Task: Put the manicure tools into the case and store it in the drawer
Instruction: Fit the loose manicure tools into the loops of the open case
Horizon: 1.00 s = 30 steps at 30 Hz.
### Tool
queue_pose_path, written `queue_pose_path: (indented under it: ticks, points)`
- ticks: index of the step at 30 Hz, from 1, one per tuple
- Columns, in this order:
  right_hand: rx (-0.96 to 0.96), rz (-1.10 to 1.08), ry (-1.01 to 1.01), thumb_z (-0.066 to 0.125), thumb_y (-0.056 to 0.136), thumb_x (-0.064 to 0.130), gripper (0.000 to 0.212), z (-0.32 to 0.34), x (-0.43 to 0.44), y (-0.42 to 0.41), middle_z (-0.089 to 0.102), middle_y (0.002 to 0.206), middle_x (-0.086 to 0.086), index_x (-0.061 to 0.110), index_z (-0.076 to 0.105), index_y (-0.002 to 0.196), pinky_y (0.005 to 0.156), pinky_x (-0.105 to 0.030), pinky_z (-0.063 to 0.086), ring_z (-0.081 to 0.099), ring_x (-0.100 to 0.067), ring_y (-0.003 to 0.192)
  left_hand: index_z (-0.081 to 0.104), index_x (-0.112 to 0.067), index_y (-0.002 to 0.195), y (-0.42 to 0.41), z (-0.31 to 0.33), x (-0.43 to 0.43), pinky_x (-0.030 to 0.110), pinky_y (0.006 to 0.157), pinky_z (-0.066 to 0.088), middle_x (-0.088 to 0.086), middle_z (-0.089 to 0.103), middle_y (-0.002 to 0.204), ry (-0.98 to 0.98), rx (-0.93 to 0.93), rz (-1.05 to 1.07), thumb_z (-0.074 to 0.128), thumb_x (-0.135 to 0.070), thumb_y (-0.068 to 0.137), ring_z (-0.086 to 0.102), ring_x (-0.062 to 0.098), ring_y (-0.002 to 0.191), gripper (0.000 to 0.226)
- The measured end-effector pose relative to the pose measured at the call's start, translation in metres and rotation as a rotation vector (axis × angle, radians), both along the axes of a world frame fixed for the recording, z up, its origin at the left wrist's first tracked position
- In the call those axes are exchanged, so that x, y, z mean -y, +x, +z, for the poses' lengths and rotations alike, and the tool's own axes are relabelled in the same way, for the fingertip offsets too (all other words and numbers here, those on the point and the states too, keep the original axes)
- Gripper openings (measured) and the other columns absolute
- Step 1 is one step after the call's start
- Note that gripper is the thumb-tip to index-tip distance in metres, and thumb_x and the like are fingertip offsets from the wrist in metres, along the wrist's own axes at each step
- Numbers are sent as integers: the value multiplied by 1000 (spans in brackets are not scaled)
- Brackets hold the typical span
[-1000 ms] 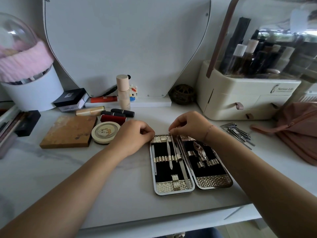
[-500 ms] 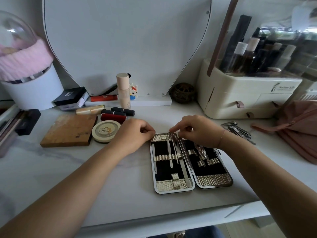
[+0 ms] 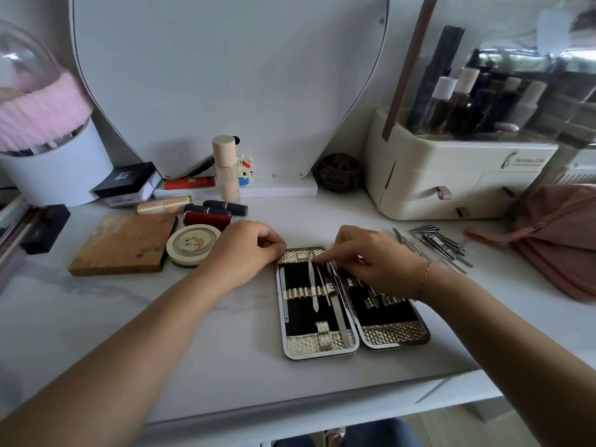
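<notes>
The open manicure case lies flat on the white desk, black lining and silver bands showing. Three slim metal tools sit under the band of its left half. My left hand is curled, resting against the case's top left corner; I see nothing in it. My right hand hovers over the right half, its straight index fingertip pressing the tool tops at the case's upper middle. Several loose metal tools lie on the desk to the right of the case.
A cream organiser with small drawers and bottles stands at the back right, a pink bag beside it. Lipsticks, a round compact and a wooden palette lie left. A mirror stands behind.
My right hand has slid right and lower over the case, and its index finger now stretches left onto the tool tops. A thin tool now sits under the left band. My left hand stayed put.
</notes>
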State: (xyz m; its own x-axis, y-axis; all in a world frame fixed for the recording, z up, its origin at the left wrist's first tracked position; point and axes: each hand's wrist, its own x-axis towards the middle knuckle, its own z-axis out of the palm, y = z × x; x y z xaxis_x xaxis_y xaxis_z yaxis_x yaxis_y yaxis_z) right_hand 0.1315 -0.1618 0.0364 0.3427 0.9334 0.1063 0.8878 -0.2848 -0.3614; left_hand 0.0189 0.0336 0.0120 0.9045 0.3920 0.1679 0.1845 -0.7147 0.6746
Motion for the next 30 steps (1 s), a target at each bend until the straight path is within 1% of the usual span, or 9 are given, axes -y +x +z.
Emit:
queue_pose_path:
  ticks: [3,9,12,14,17,21,25,28,30]
  points:
    - [3,24,12,50,85,1,43,-3,4,1,56,90,1,28,68,112,74,-16,34,55,-12,83,73,-25,85,0,0,0,13,69,43,-14,69,83,-1,3,2,68,-24,83,60,-3,80,6]
    - [67,67,7,39,79,12,49,-5,8,-4,45,86,11,31,67,114,78,-25,31,40,1,80,73,-25,85,0,-1,0,12,69,42,-16,68,81,-2,8,-5,67,-24,83,60,-4,79,6]
    - [57,64,9,37,77,11,52,-8,13,-5,43,86,12,32,66,115,80,-22,27,36,4,77,73,-26,85,0,-1,-1,16,71,45,-14,69,82,-4,12,-2,68,-25,82,61,-1,80,6]
    - [35,70,33,36,77,10,53,-10,17,-7,45,86,10,30,67,114,79,-22,32,38,3,78,73,-27,82,0,-2,-1,17,71,46,-14,70,82,-8,13,-1,68,-25,82,61,-1,80,5]
    - [21,68,54,29,78,19,53,-13,21,-10,49,86,2,28,68,112,75,-23,38,47,-11,79,72,-29,81,-1,-1,0,16,71,46,-16,69,81,-8,14,-4,68,-25,82,61,-1,79,5]
    - [-29,35,83,41,81,9,46,-14,24,-13,48,89,0,27,67,115,74,-9,34,47,-10,81,72,-29,81,-1,-1,0,14,66,42,-18,68,79,-9,11,-2,68,-25,82,60,-4,77,5]
    - [-172,-7,177,52,88,20,32,-11,32,-15,50,92,0,27,64,117,76,-7,36,48,-3,81,72,-28,82,0,-2,0,12,65,41,-18,68,80,-7,16,-3,69,-25,82,61,-3,77,4]
    - [-188,-208,311,63,87,23,25,-7,50,0,53,86,4,28,67,111,70,-9,37,50,-4,75,73,-26,84,0,-4,-2,12,65,41,-17,68,80,-7,18,8,69,-26,81,61,-3,77,4]
    - [-120,-436,399,70,80,23,16,-7,67,19,57,77,4,28,71,95,64,-10,37,50,-5,66,73,-24,85,0,-5,-2,13,66,41,-15,69,82,-1,27,19,69,-26,81,61,-2,78,6]
